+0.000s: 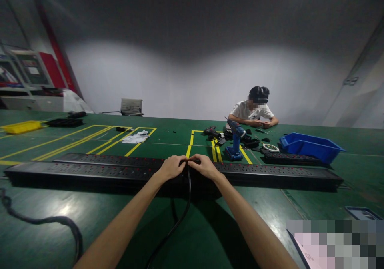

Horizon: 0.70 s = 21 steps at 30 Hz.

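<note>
Long black power strips [90, 172] with red marks along their sockets lie side by side across the green table. Over their middle, my left hand [174, 167] and my right hand [203, 166] meet almost tip to tip. Both are closed, their thumbs and fingers pinching the upper end of a black cable [189, 197]. From there the cable hangs over the strips' near side and curves down toward me. What exactly lies between the fingertips is too small to make out.
A blue cordless drill [235, 141] stands beyond the strips, near a tape roll [270, 147] and a blue bin [312, 144]. Across the table sits a person [253, 111]. A thick dark cable [48, 220] lies front left; white paper [135, 137] and a yellow tray [22, 127] are farther back.
</note>
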Motion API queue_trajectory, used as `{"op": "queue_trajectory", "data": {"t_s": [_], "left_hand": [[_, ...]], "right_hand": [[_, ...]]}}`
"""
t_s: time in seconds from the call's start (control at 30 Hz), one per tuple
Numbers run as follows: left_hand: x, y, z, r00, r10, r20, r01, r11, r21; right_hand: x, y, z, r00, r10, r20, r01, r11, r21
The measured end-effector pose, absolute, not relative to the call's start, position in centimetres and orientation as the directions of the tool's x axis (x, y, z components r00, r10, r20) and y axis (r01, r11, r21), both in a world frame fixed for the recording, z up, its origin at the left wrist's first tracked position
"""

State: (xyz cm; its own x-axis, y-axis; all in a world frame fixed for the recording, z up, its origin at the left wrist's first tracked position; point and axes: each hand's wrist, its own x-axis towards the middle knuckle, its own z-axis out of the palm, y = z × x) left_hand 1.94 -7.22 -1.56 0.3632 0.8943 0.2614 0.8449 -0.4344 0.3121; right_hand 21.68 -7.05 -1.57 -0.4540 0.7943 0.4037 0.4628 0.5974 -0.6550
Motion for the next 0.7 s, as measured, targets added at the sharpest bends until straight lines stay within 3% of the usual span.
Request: {"op": "queue_trajectory", "data": {"t_s": [0.33,0.7], "left_hand": [[1.9,-6.9,-1.3,0.374,0.886,0.274,0.823,-0.453,0.342],[1.2,-3.3,-2.0,0.351,0.925,0.145,0.653,-0.353,0.670]], "right_hand": [[21.9,-7.2,-1.7,-0.460,0.790,0.406,0.437,0.599,-0.671],[22.0,-7.3,-1.7,-0.447,0.809,0.382,0.445,0.571,-0.689]]}}
